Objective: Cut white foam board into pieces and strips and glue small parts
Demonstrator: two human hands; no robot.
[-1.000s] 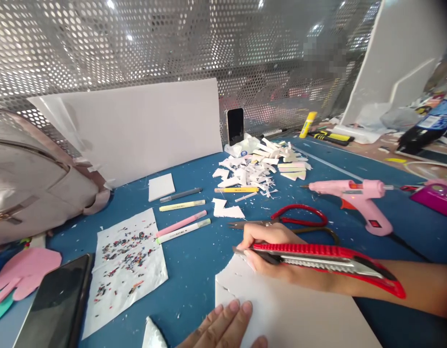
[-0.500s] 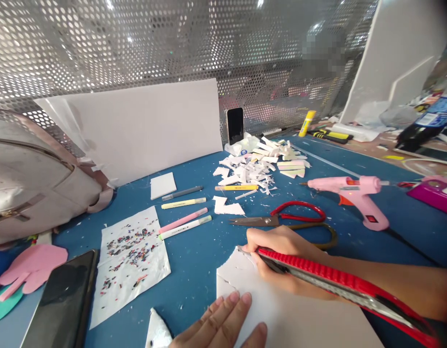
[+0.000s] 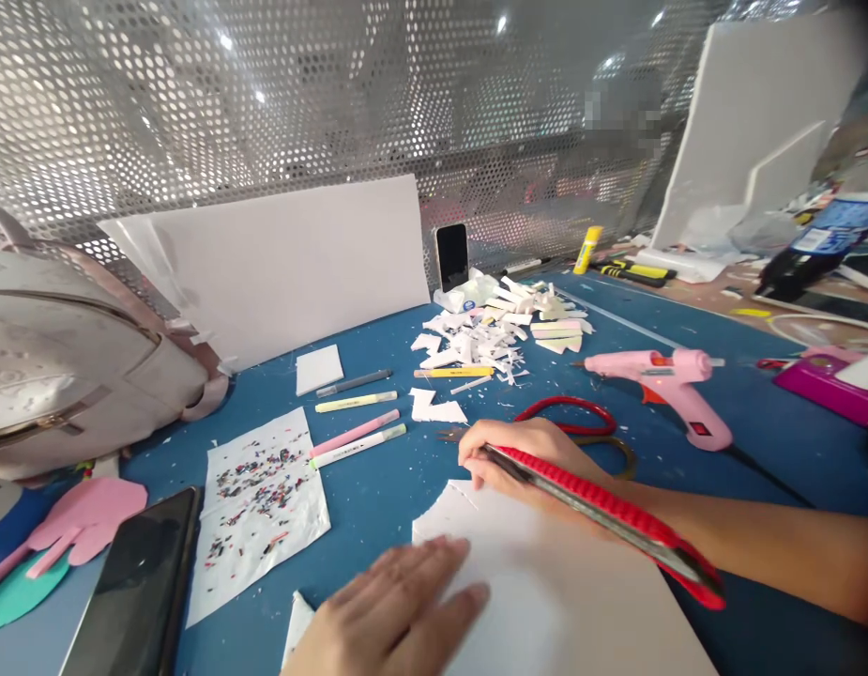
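Observation:
A white foam board [image 3: 567, 591] with a ragged, curved top-left corner lies on the table in front of me. My right hand [image 3: 525, 455] is closed around a red box cutter [image 3: 602, 512], above the board's far edge; its blade tip is hidden by my fingers. My left hand [image 3: 405, 601] is open and slightly blurred, its fingers stretched over the left side of the board. Whether it touches the board I cannot tell. Just behind my right hand lie scissors [image 3: 578, 404] with one red handle, partly covered by it. A small white piece [image 3: 297, 624] pokes out beside my left hand.
A pink glue gun [image 3: 659, 376] lies to the right. White scraps [image 3: 476, 333] are heaped at the back, near an upright phone [image 3: 451, 255]. Several markers [image 3: 356, 402], a sheet with dark bits [image 3: 229, 545] and a black phone [image 3: 134, 582] are on the left.
My right hand has drawn the box cutter up and slightly left, off the cut corner. My left hand has shifted left, and its fingers look lifted. The view has also moved slightly.

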